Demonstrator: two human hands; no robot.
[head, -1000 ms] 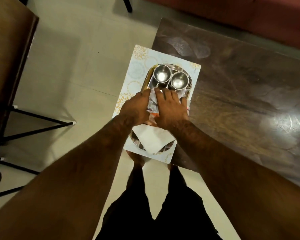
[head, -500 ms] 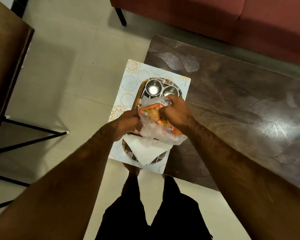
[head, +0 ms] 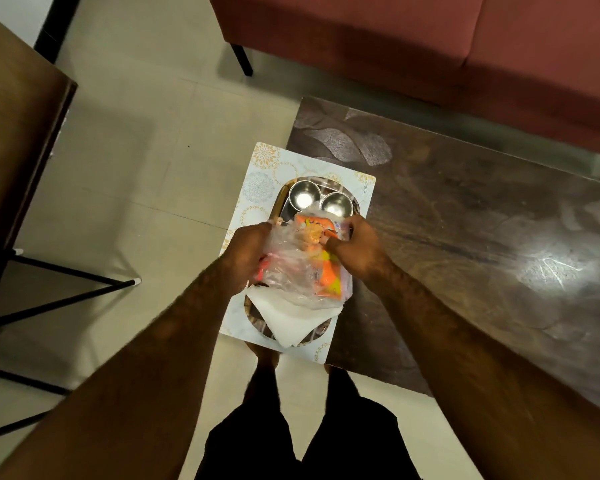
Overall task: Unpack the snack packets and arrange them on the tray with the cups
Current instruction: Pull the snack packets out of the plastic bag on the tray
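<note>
A clear plastic bag (head: 291, 271) holding orange snack packets (head: 329, 275) hangs just above the oval metal tray (head: 282, 206). My left hand (head: 248, 252) grips the bag's left side. My right hand (head: 355, 245) pinches its top right edge, fingers at the bag's mouth. Two steel cups (head: 303, 195) (head: 336, 204) stand side by side at the tray's far end. A folded white napkin (head: 291, 318) lies on the tray's near end, partly under the bag. The tray rests on a patterned placemat (head: 260, 174).
The placemat overhangs the left end of a dark wooden table (head: 465, 220). A red sofa (head: 430, 46) runs along the far side. A wooden desk on black metal legs (head: 18, 109) stands to the left over the tiled floor. My legs stand right below the tray.
Both hands lifted the bag of snack packets off the tray, where they had pressed flat a second ago. The hands have since moved apart on the bag, spreading its top.
</note>
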